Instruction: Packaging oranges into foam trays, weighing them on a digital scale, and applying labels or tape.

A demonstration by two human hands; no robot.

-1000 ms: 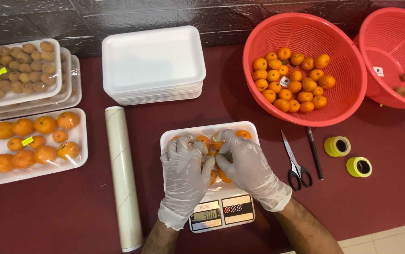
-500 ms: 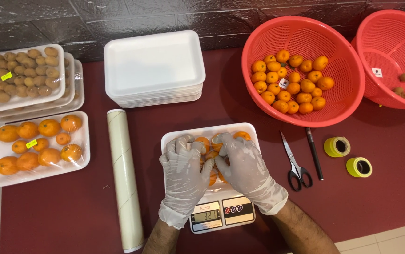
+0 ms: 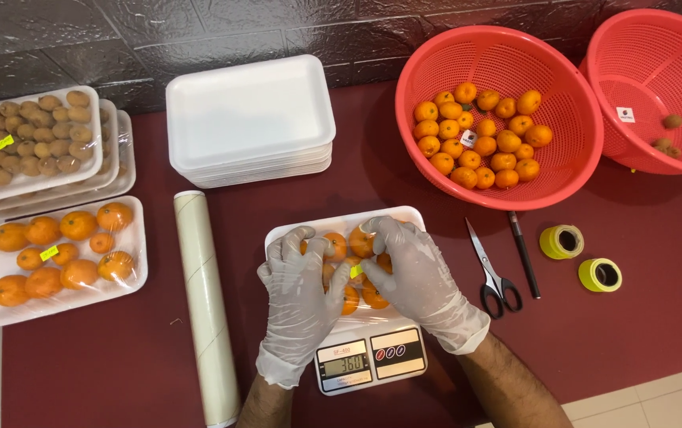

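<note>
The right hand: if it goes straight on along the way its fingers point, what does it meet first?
The right hand points up-left over the tray of oranges; past its rim, probably the stack of white trays, though depth is unclear.

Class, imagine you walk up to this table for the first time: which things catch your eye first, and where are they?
Front and centre, two gloved hands, left hand and right hand, rest on a wrapped tray of oranges sitting on a kitchen scale. Behind to the right stands a red basket holding loose oranges.
</note>
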